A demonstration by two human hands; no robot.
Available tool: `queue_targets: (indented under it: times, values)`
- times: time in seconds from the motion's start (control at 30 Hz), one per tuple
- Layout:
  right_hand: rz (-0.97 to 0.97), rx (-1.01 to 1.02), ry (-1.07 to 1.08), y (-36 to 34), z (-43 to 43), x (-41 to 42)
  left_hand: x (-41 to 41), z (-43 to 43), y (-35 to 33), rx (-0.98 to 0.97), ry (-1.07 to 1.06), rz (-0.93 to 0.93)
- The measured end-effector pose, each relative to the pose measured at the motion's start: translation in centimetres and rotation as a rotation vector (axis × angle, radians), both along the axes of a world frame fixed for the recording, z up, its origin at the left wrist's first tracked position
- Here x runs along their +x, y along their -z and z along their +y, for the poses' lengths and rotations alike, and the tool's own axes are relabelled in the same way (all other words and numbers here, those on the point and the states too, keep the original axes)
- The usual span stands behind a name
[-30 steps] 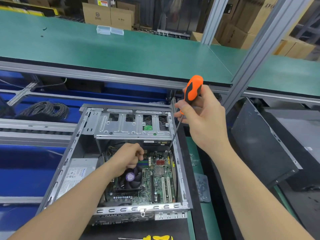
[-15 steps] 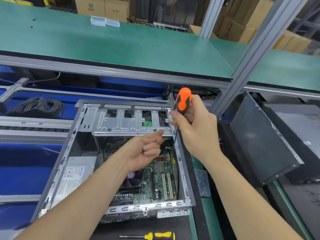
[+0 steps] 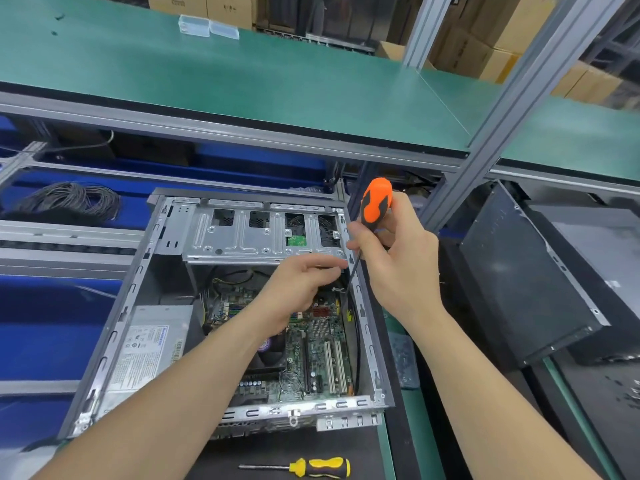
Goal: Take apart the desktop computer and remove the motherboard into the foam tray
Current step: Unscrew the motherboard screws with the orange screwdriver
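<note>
My right hand (image 3: 398, 268) grips the orange screwdriver (image 3: 375, 202); left hand (image 3: 298, 289) has come up off the CPU fan (image 3: 272, 346) to its shaft, fingertips pinched, can't tell on what. Motherboard (image 3: 318, 341) still in chassis (image 3: 138, 275), likely mid-unscrewing

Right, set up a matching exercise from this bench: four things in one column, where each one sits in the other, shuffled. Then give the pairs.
Things
1. orange-and-black-handled screwdriver
2. yellow-and-black-handled screwdriver
3. grey labelled power supply box
4. coil of dark cable

Places
A. on the blue shelf, left of the case
B. gripped in the right hand
C. inside the open grey metal computer case, at its left side
D. lying on the dark mat in front of the case

Pairs: 1-B, 2-D, 3-C, 4-A
</note>
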State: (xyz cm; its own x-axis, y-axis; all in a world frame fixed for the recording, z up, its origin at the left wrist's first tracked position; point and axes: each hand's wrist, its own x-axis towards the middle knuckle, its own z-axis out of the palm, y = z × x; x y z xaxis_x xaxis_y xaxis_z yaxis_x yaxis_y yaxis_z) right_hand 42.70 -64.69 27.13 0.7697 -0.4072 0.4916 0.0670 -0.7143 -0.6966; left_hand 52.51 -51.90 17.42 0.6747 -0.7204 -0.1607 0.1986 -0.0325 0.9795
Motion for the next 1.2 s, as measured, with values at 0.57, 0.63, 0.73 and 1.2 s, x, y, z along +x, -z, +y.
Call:
queue_targets:
  times: [0.57,0.63,0.73,1.2]
  values:
    - [0.224,0.061,-0.192,-1.2,-1.3,-0.4,0.3,-1.5,0.9,-0.068,0.127,-0.475]
    - [0.297,0.074,-0.259,-1.8,-1.4,-0.5,0.2,-1.5,0.6,-0.103,0.129,-0.486]
    - [0.368,0.085,-0.315,-2.5,-1.7,-0.5,-0.2,-1.6,0.3,-0.077,0.088,-0.587]
    - [0.355,-0.694,0.293,-7.6,-0.5,0.0,-1.8,-3.3,-0.3,0.078,-0.148,-0.457]
